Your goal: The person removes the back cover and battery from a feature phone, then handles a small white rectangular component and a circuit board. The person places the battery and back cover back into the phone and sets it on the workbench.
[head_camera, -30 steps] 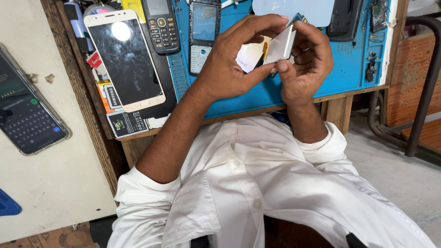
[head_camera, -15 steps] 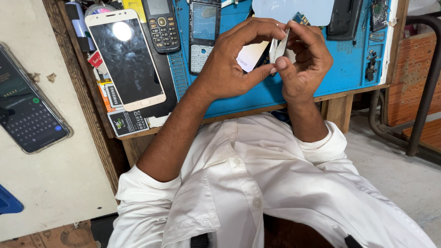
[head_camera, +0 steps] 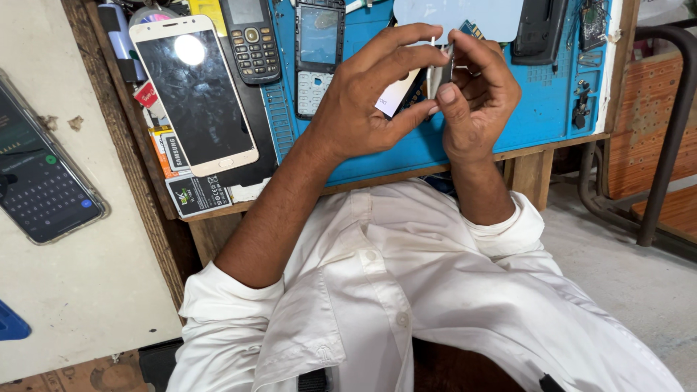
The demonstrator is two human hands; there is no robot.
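Both hands meet over a blue work mat (head_camera: 552,109) at the bench's edge. My left hand (head_camera: 367,101) pinches a small white flat part (head_camera: 398,93) between thumb and fingers. My right hand (head_camera: 475,105) holds a thin pale piece (head_camera: 440,72) upright, edge-on, between thumb and fingertips, touching the left fingers. What exactly the pieces are is too small to tell. My white shirt fills the lower view.
A white and gold smartphone (head_camera: 194,91) lies screen-up at left. A black keypad phone (head_camera: 250,40) and an opened keypad phone (head_camera: 317,54) lie on the mat. Another phone with a lit screen (head_camera: 40,181) rests on the pale board. A dark metal frame (head_camera: 664,145) stands at right.
The thin piece in my right hand has turned from face-on to edge-on. Both hands have stayed in place over the mat.
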